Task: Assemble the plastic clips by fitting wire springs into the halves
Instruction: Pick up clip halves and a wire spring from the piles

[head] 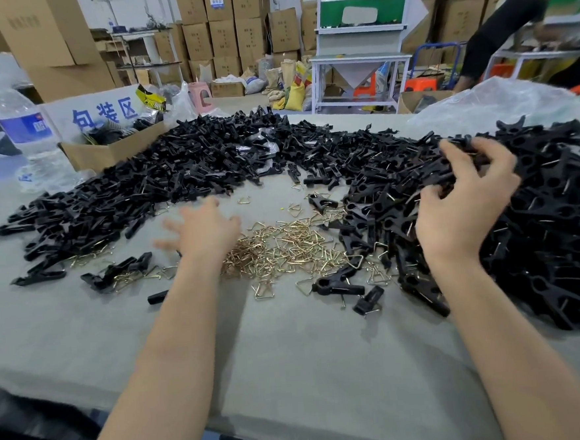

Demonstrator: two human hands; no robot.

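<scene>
In right hand point(466, 204), black clips point(460, 143).

We see a grey table point(291, 357) bearing a wide heap of black clip halves point(175, 166), loose wire springs point(284, 251) in the middle, clips point(550, 236) piled at the right, a cardboard box point(112, 151) and a water bottle point(21, 125).

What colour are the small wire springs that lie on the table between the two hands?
The wire springs are a shiny gold, brass-like colour; the head view shows this best.

Blurry, indistinct left hand point(201, 227).
</scene>
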